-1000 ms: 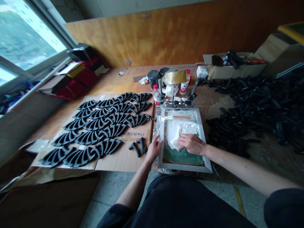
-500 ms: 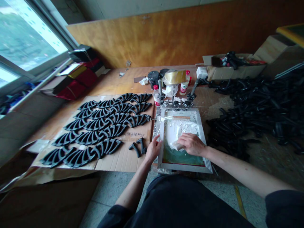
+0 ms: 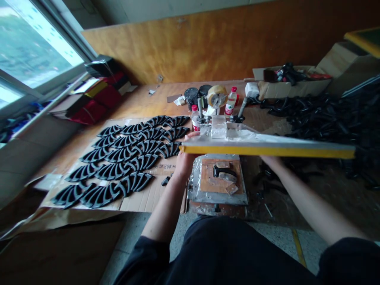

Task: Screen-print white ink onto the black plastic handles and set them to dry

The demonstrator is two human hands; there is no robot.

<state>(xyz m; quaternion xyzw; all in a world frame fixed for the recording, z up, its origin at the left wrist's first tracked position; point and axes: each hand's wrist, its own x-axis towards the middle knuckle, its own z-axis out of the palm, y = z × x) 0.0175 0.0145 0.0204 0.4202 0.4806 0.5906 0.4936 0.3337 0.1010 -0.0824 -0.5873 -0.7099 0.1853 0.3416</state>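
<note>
My left hand [image 3: 186, 158] is closed round the near left corner of the silk-screen frame [image 3: 267, 150], which is tilted up off the table with its yellow edge towards me. My right hand [image 3: 269, 159] is mostly hidden under the frame, so its fingers do not show. Under the raised frame lies a base plate with a brown board [image 3: 205, 180]. A black curved plastic handle [image 3: 226, 172] rests on that board among small clear blocks. White paste [image 3: 267, 137] shows on top of the screen.
Rows of black handles [image 3: 127, 164] lie on cardboard [image 3: 142, 200] at the left. A heap of black parts [image 3: 335, 122] covers the right side. Behind the frame stand clamp posts, a tape roll [image 3: 217, 96], bottles [image 3: 230, 102] and black tubs [image 3: 191, 97].
The screen frame has swung up from lying flat, uncovering the board and black handle. My left hand has risen with its corner. My right hand has left the paste and gone behind the frame.
</note>
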